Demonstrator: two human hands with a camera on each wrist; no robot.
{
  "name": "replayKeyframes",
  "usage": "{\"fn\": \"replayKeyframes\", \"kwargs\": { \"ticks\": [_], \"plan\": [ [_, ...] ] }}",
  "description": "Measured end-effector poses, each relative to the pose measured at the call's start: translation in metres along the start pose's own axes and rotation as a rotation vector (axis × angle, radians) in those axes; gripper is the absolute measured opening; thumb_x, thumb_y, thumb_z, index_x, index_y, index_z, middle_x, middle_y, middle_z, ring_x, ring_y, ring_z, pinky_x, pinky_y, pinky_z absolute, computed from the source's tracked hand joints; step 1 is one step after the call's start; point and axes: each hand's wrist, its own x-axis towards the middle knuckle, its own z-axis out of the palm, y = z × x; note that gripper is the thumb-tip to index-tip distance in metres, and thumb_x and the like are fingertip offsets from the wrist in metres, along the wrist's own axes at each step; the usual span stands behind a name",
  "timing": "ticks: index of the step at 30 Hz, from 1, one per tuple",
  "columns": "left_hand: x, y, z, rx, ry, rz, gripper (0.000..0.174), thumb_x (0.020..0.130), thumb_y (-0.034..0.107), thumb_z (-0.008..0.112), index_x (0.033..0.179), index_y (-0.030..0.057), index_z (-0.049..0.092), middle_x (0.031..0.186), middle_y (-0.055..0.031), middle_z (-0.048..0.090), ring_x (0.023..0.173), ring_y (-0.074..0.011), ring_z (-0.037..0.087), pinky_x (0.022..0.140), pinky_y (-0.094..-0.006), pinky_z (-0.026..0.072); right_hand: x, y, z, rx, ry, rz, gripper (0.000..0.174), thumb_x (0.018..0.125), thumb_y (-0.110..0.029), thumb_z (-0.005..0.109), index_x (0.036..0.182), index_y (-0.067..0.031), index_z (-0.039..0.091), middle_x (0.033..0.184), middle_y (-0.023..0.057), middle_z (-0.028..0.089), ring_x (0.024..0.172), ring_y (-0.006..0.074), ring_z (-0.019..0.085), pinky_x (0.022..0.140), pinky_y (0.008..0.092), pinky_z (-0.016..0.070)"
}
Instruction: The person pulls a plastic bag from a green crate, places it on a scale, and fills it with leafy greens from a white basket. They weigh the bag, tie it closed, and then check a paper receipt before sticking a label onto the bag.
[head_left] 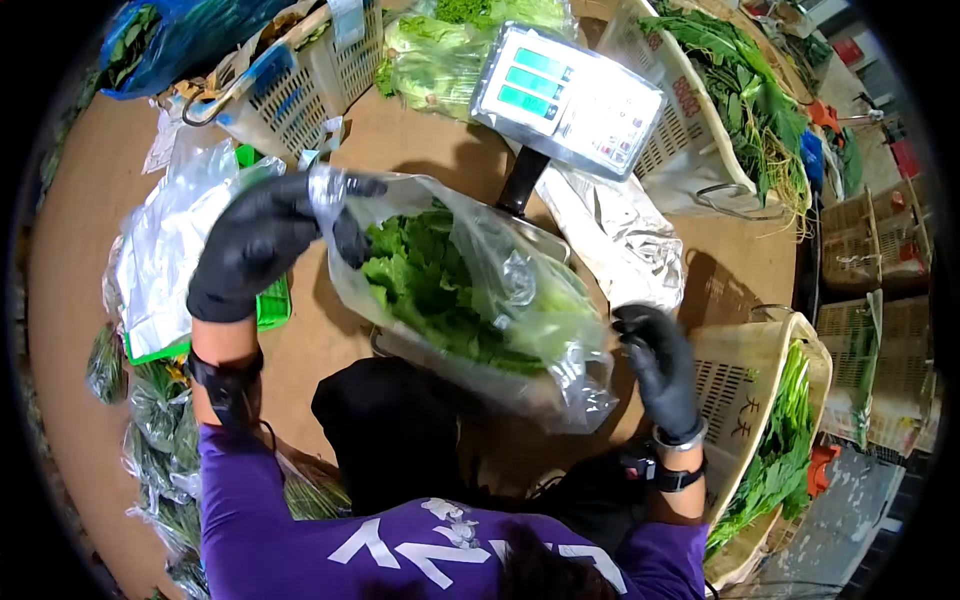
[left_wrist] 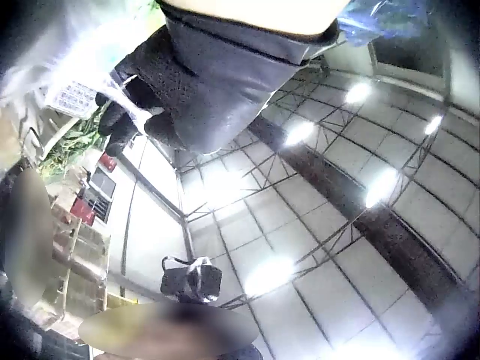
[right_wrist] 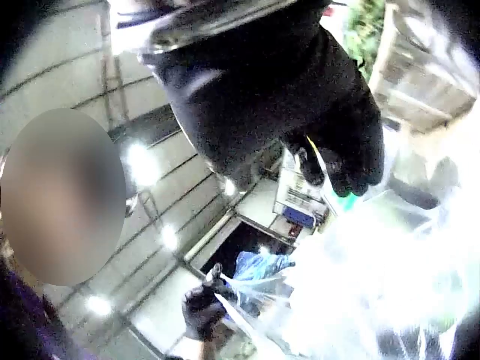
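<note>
A clear plastic bag [head_left: 575, 375] with leafy greens [head_left: 425, 285] inside lies tilted in front of the body. The black-gloved left hand [head_left: 262, 235] pinches its upper left rim. In the left wrist view the left hand [left_wrist: 202, 86] has plastic at its fingers; the right wrist view shows the left hand [right_wrist: 206, 307] stretching the film. Just beyond the bag's right end is the right hand [head_left: 662, 375], gloved in black, its fingers loosely bent and apart from the thumb. Close by the bright plastic, the right hand [right_wrist: 277, 97] shows no clear grip on it.
A digital scale [head_left: 570, 100] stands behind the bag, beside white cloth [head_left: 625, 240]. Crates of greens stand at the upper right [head_left: 685, 130] and lower right [head_left: 745, 375]. Empty plastic bags [head_left: 175, 255] lie in a green basket [head_left: 273, 305] at left. Bagged lettuce [head_left: 430, 65] sits at the back.
</note>
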Motion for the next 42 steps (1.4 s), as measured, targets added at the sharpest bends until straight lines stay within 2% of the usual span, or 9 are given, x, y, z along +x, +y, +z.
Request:
{"fn": "replayKeyframes", "kwargs": {
  "ticks": [7, 10, 16, 22, 24, 30, 31, 35, 42],
  "plan": [
    [0.025, 0.012, -0.002, 0.182, -0.092, 0.098, 0.038, 0.076, 0.007, 0.044, 0.112, -0.0044, 0.046, 0.097, -0.0127, 0.058, 0.067, -0.0157, 0.059, 0.064, -0.0261, 0.0478, -0.01, -0.003, 0.049, -1.176, 0.232, -0.245, 0.082, 0.063, -0.013, 0.066, 0.126, 0.0053, 0.017, 0.118, 0.0286, 0.035, 0.102, 0.038, 0.044, 0.078, 0.0384, 0.0419],
    [0.026, 0.021, -0.012, 0.211, 0.162, 0.167, 0.041, 0.072, 0.008, 0.051, 0.112, -0.0032, 0.047, 0.094, -0.0116, 0.059, 0.06, -0.0104, 0.056, 0.051, -0.0194, 0.0471, -0.028, 0.062, 0.003, -1.072, -0.039, -0.028, 0.034, 0.067, -0.018, 0.062, 0.096, -0.0018, 0.056, 0.053, 0.0174, 0.052, 0.051, 0.0343, 0.052, 0.05, 0.0393, 0.0428],
    [0.03, 0.009, -0.01, 0.213, 0.116, 0.326, 0.037, 0.08, 0.01, 0.049, 0.115, 0.0005, 0.044, 0.106, -0.0118, 0.055, 0.051, -0.0096, 0.055, 0.05, -0.0194, 0.0476, -0.013, -0.026, -0.059, 0.17, 0.452, 0.089, 0.017, 0.08, -0.01, 0.045, 0.087, 0.0025, 0.053, 0.077, 0.0078, 0.058, 0.071, 0.0165, 0.056, 0.065, 0.0279, 0.0439],
    [0.02, -0.04, 0.024, 0.071, -0.124, 0.171, 0.036, 0.076, 0.012, 0.059, 0.108, -0.0007, 0.049, 0.094, -0.0056, 0.058, 0.076, -0.0037, 0.051, 0.066, -0.0204, 0.0432, -0.04, 0.024, -0.01, -0.274, 0.326, 0.056, 0.036, 0.087, -0.027, 0.039, 0.103, 0.0035, 0.051, 0.061, 0.0042, 0.053, 0.055, 0.0126, 0.048, 0.052, 0.0263, 0.0379],
    [0.006, -0.034, 0.031, 0.164, -0.138, 0.131, 0.035, 0.068, 0.013, 0.067, 0.1, 0.0039, 0.054, 0.078, -0.0027, 0.057, 0.068, -0.0104, 0.052, 0.063, -0.0293, 0.0436, -0.055, 0.042, 0.018, 0.741, 0.283, 0.424, 0.047, 0.081, -0.016, 0.046, 0.121, 0.0036, 0.033, 0.101, 0.0118, 0.052, 0.092, 0.0185, 0.051, 0.078, 0.0276, 0.0409],
    [0.039, -0.037, 0.094, 0.929, -0.204, 0.286, 0.023, 0.067, 0.025, 0.064, 0.069, 0.0041, 0.054, 0.064, -0.0118, 0.055, 0.06, -0.0309, 0.053, 0.055, -0.034, 0.0412, 0.005, -0.014, 0.047, -0.278, -0.358, 0.001, 0.05, 0.071, -0.003, 0.054, 0.115, 0.0068, 0.033, 0.108, 0.0208, 0.045, 0.101, 0.0322, 0.045, 0.09, 0.0375, 0.0336],
    [0.045, -0.046, 0.099, 0.941, -0.195, 0.284, 0.023, 0.067, 0.025, 0.064, 0.069, 0.0041, 0.054, 0.064, -0.0118, 0.055, 0.06, -0.0309, 0.053, 0.055, -0.034, 0.0412, 0.015, -0.001, 0.055, -0.658, -0.203, -0.725, 0.046, 0.067, 0.005, 0.053, 0.109, 0.0062, 0.035, 0.099, 0.0203, 0.047, 0.091, 0.0339, 0.047, 0.082, 0.0369, 0.0367],
    [0.042, -0.072, 0.11, 0.493, -0.204, 0.262, 0.018, 0.069, 0.019, 0.063, 0.071, 0.0019, 0.056, 0.062, -0.0123, 0.055, 0.058, -0.0243, 0.054, 0.057, -0.0315, 0.0425, 0.025, -0.027, 0.044, -0.658, -0.46, -0.035, 0.052, 0.066, 0.008, 0.047, 0.116, 0.0066, 0.033, 0.121, 0.0229, 0.037, 0.112, 0.0361, 0.036, 0.093, 0.0316, 0.0287],
    [0.052, -0.086, 0.118, -0.093, -0.012, 0.604, 0.013, 0.066, 0.009, 0.062, 0.063, -0.0003, 0.052, 0.056, -0.0093, 0.052, 0.05, -0.0141, 0.045, 0.048, -0.028, 0.0369, 0.094, -0.058, 0.039, -0.301, -0.815, -0.38, 0.078, 0.06, -0.001, 0.059, 0.128, 0.0013, 0.021, 0.131, 0.0189, 0.025, 0.123, 0.0278, 0.023, 0.099, 0.0325, 0.0187]
  ]
}}
